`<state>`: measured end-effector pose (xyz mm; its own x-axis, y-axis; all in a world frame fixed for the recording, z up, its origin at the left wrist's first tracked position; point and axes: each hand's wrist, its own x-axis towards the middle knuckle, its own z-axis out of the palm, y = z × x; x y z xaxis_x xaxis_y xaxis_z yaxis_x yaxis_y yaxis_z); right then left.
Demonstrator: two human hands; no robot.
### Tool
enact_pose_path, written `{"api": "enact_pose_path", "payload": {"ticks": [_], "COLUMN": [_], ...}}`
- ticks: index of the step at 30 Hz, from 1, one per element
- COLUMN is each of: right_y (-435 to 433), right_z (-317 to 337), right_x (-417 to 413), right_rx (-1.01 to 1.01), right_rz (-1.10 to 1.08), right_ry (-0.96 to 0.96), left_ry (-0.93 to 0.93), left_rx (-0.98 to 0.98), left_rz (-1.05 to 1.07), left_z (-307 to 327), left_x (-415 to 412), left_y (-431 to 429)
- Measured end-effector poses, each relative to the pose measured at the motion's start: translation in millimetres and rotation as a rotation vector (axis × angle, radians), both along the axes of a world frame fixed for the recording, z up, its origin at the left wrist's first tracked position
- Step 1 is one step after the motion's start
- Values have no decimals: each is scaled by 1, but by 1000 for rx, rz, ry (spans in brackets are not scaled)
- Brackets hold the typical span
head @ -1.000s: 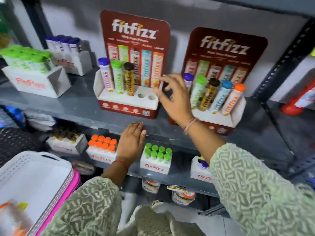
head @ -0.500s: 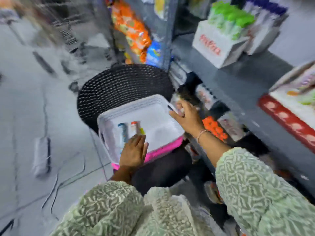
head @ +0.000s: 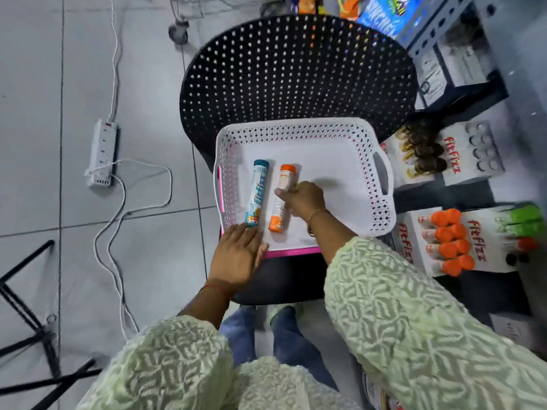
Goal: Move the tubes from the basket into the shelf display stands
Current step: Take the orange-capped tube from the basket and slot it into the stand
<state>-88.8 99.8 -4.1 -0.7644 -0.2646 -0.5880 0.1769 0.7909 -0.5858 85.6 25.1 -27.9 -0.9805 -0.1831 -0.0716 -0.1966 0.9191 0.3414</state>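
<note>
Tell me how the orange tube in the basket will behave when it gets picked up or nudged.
The orange tube is round and lies flat on the basket's smooth floor, so it will probably roll sideways toward the blue tube if nudged. It looks like a stiff capped cylinder, so it should lift without bending. The right hand already rests on its middle, so it should come up level.

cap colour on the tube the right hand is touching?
Orange, on the orange-capped tube under the right hand; head view.

The right hand (head: pixel 302 199) covers the middle of the orange tube (head: pixel 281 199), hiding whether the fingers close around it. The green-capped tubes (head: pixel 525 220) blur at the right edge.
</note>
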Motion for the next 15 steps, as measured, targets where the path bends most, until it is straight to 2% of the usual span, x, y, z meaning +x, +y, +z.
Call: {"api": "enact_pose_path", "payload": {"ticks": [3, 5, 9, 15], "right_y": [-12, -13, 4, 46], "right_z": [-9, -13, -8, 29], "right_x": [2, 0, -5, -12], "right_rx": [6, -32, -314, -635], "right_rz": [-75, -146, -317, -435], "right_ry": [-10, -106, -378, -334], "left_ry": [23, 47, 66, 58], "left_rx": [-10, -19, -44, -1], "left_rz": [14, 11, -8, -5], "left_z": [-4, -4, -5, 2], "left_x": [2, 2, 1, -2], "left_y": [2, 2, 1, 0]}}
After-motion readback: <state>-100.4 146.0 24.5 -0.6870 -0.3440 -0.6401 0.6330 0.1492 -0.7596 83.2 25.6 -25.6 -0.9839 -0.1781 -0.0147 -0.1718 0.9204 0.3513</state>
